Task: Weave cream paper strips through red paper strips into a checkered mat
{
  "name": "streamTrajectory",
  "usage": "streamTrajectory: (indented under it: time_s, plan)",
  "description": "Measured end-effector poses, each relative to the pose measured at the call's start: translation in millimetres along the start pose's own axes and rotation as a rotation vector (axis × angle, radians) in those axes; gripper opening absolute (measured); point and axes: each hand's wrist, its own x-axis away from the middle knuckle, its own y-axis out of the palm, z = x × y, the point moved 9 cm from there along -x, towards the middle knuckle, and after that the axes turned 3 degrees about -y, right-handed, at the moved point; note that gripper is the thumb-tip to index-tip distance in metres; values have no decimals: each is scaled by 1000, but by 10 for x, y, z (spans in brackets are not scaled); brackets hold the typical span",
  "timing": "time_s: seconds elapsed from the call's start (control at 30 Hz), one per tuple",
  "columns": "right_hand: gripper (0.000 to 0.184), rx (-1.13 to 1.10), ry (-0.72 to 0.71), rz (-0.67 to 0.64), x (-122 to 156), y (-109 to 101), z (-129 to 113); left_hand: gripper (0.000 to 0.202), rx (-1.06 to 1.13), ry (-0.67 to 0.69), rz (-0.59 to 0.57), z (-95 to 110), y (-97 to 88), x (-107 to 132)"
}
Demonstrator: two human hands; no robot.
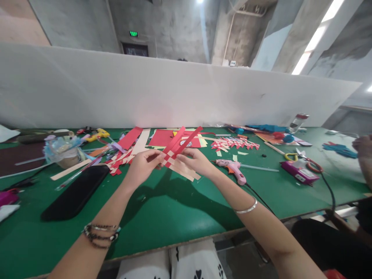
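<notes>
Between my two hands is a small weave of red and cream paper strips [170,158], raised above the green table. Its red ends point up and away to the right, while cream ends slant down to the right. My left hand [145,164] pinches its left edge. On the right edge, my right hand [195,159] grips it with thumb and fingers. Behind the weave lie red paper sheets [158,138]. A woven red-and-cream piece [236,143] rests to the right, and a pile of woven strips [117,162] sits to the left.
A pink glue gun [234,168] with a cord lies right of my hands. Further right are a purple box [300,172] and scissors [293,155]. A black case [77,192] and a yellow glue gun [99,135] are left. Another person's hand [364,149] is at far right.
</notes>
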Motion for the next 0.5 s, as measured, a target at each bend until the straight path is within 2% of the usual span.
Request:
streamTrajectory:
  time_s: [0.13, 0.5]
  plan:
    - [17, -50, -2, -38, -8, 11, -17, 33, 9, -8, 1, -19, -20, 11]
    - [19, 161, -64, -80, -24, -31, -123, 32, 21, -8, -4, -116, -15, 16]
